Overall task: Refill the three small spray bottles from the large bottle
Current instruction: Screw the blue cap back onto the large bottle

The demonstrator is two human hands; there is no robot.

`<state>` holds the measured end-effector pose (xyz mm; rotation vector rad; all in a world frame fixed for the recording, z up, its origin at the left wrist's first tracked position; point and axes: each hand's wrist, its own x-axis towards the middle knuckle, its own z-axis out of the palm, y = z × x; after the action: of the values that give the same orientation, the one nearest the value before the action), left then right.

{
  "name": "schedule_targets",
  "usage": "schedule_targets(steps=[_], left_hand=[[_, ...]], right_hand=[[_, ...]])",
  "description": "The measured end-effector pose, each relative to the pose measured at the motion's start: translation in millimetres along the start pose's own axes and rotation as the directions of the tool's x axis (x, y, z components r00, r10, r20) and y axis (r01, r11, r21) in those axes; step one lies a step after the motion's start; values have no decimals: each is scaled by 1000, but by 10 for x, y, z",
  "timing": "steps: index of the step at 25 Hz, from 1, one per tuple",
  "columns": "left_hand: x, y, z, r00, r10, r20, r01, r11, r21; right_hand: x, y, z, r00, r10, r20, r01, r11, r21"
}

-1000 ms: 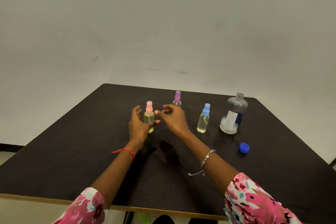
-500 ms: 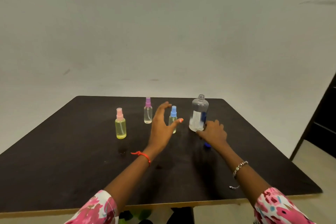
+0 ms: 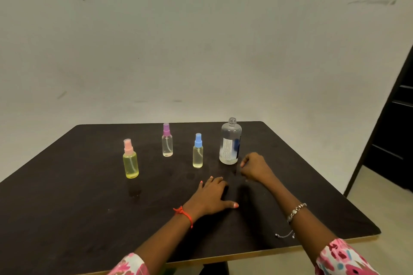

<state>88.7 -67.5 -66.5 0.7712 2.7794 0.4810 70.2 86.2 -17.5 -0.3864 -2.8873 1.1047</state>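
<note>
The large bottle (image 3: 230, 142) stands upright and uncapped at the far right of the desk (image 3: 67, 207), label toward the camera. Three spray bottles stand upright to its left, each apart from the others:

- The blue-capped bottle (image 3: 198, 151) is nearest.
- The purple-capped bottle (image 3: 167, 140) is farther back.
- The pink-capped bottle (image 3: 130, 159), holding yellow liquid, is leftmost.

The right hand (image 3: 254, 166) sits just beside the base of the large bottle. Its fingers are curled inward, and whether its grip holds anything cannot be told. The left hand (image 3: 212, 194) rests palm down on the desk, in front of the blue-capped bottle. Its grip is wide, with fingers straight and thumb spread.
</note>
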Motion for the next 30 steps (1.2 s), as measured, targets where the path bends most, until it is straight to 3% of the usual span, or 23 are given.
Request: schedule_targets(steps=[3,5,8,10,14,18,24,30], left_hand=[[105,30,-62,998,31,-56,-30,999,10],[213,97,-149,981,55,-187,-75,992,-98],[432,271,-342,890,43,-453,-194,937,-291],[639,363,-460,815,-41,-578,-235,888,-395],[1012,376,-595,757,-213,-618,-231,798,-557],[1195,321,-604,790,-325,-520,-167,702,-692],[1221,266,-554,777,-296,-555,-260,652,-712],[1210,254,-564,782,-275,-559,-277,650,-708]], right_hand=[[128,-39,-228,974,-109,-199,163,948,275],[221,-140,-395,936,-157,-314,281,871,404],[371,-364,-570,868,-215,-447,417,806,421],[477,-499,-643,836,-242,-492,465,788,404],[638,-623,-650,828,-319,-462,499,795,344],[751,-583,-543,838,-368,-402,481,847,226],[805,-581,-521,840,-493,-227,517,854,60],[918,-647,-471,841,-489,-230,479,872,-102]])
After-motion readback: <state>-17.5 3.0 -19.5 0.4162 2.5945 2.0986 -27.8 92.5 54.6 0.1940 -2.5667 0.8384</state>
